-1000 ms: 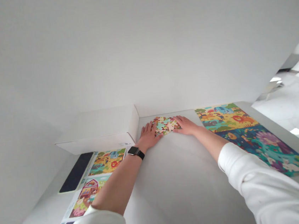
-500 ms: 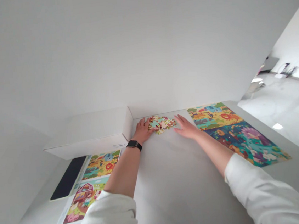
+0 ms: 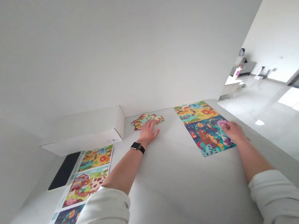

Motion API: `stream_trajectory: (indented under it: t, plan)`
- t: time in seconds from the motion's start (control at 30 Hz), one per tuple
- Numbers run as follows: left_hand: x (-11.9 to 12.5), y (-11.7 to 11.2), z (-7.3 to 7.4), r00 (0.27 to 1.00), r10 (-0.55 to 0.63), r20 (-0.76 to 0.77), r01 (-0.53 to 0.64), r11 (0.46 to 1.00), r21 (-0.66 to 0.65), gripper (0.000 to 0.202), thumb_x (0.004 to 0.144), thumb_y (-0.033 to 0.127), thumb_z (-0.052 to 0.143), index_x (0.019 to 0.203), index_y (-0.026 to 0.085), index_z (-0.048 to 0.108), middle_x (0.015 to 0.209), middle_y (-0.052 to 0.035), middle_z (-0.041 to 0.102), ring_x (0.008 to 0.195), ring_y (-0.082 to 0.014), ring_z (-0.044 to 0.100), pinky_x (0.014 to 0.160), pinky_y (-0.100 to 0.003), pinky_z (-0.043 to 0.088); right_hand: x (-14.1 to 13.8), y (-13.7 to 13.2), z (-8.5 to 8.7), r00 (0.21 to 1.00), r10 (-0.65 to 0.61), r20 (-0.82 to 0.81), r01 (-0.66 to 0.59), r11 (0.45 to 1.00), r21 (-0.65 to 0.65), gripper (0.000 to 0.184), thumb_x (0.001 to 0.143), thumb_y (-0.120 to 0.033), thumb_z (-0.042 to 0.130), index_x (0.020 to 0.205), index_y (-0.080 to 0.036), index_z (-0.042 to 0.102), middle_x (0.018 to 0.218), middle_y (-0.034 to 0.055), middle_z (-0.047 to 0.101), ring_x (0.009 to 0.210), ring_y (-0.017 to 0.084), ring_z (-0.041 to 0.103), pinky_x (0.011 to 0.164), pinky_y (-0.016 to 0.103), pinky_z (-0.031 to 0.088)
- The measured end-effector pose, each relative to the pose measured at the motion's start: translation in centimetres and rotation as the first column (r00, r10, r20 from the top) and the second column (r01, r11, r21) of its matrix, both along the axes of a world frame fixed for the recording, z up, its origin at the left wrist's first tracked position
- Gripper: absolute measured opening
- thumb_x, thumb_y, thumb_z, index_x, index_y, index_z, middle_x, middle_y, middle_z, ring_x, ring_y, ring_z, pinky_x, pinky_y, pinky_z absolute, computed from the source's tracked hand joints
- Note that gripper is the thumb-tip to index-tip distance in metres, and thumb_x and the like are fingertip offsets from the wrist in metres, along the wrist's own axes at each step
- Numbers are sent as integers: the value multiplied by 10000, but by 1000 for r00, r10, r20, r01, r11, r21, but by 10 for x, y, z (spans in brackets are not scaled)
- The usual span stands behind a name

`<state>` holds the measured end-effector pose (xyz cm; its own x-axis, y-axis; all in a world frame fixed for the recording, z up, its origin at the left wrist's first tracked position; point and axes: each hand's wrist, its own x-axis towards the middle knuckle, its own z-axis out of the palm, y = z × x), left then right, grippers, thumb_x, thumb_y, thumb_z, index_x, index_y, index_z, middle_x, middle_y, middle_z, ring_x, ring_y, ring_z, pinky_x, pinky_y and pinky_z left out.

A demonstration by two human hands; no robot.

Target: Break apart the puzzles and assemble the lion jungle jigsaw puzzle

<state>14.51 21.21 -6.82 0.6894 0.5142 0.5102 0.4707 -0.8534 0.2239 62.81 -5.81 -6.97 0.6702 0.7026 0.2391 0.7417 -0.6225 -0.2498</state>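
Observation:
My left hand lies over the near side of a heap of loose jigsaw pieces by the wall, fingers spread and partly covering them. A black watch is on that wrist. At the right, my right hand rests on the right edge of a dark blue forest-animal puzzle, its fingers reaching over the purple part; no grip shows. Directly behind, and touching it, lies a yellow savanna-animal puzzle with a lion and an elephant.
A long white box stands against the wall at the left. In front of it are a dark flat phone-like slab and a printed sheet with several animal pictures. The table's right edge runs beyond my right hand, above a shiny floor.
My right hand has left the heap of pieces and moved right onto the dark puzzle. My left hand has shifted from the heap's left side to its front. The view has turned slightly right.

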Motion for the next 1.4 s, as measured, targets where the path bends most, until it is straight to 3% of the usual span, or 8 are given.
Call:
stream_trajectory:
  t: [0.17,0.37,0.57,0.7,0.87,1.03,1.13,1.4]
  plan:
    - [23,-63,5,992,-126,33,128,987,-93,474,1073,400,468,1485,186,562,1462,-159,613,1423,-286,541,1258,-495,422,-20,0,6,998,-27,-48,24,998,-60,584,948,-476,616,1394,-102,672,1345,257,713,1227,371,688,1060,468,526]
    - [12,-117,3,998,-44,-39,32,962,-273,653,1004,355,596,1617,214,422,1619,-154,510,1533,-286,455,1298,-478,389,-78,0,8,984,171,53,-160,972,-174,515,977,-472,605,1357,-137,700,1263,216,750,1158,338,705,1046,434,504]
    - [-44,-135,22,975,150,-165,-198,922,-333,749,984,392,651,1638,142,388,1664,-190,464,1554,-322,440,1305,-458,364,-175,6,22,902,431,27,-415,882,-222,532,992,-500,626,1393,-158,700,1269,204,734,1174,336,685,1039,414,498]
    - [-93,-143,39,891,353,-284,-440,826,-352,678,991,424,635,1582,134,472,1559,-203,577,1447,-350,559,1234,-456,432,-241,-5,31,806,592,-12,-572,774,-273,516,997,-492,637,1383,-154,691,1242,218,719,1172,350,677,1037,410,494]
    - [-143,-160,38,839,504,-207,-544,787,-289,637,1004,380,597,1562,103,463,1420,-193,667,1345,-317,627,1170,-421,481,-304,-16,34,778,626,-63,-618,743,-257,688,1022,-510,600,1600,-161,465,1286,239,706,1143,380,700,980,434,517]
    - [-160,-165,34,793,551,-261,-607,753,-254,489,1002,369,575,1439,152,603,1350,-175,694,1273,-324,660,1106,-434,522,-314,13,45,775,631,-37,-621,750,-226,537,1033,-417,583,1503,-158,574,1342,231,696,1198,381,681,1029,448,512]
    - [-161,-163,36,759,567,-321,-643,731,-229,396,1015,397,549,1304,167,694,1281,-172,714,1205,-333,683,1050,-440,543,-311,42,47,705,708,-30,-702,692,-167,464,1039,-329,573,1456,-137,634,1417,208,675,1276,346,641,1122,421,465]
    - [-161,-159,36,774,516,-368,-603,777,-180,322,1043,413,529,1082,172,740,1123,-148,745,1091,-303,703,993,-391,533,-324,61,27,649,761,17,-757,647,-92,362,1071,-350,515,1245,-182,783,1267,142,735,1186,312,640,1107,408,464]
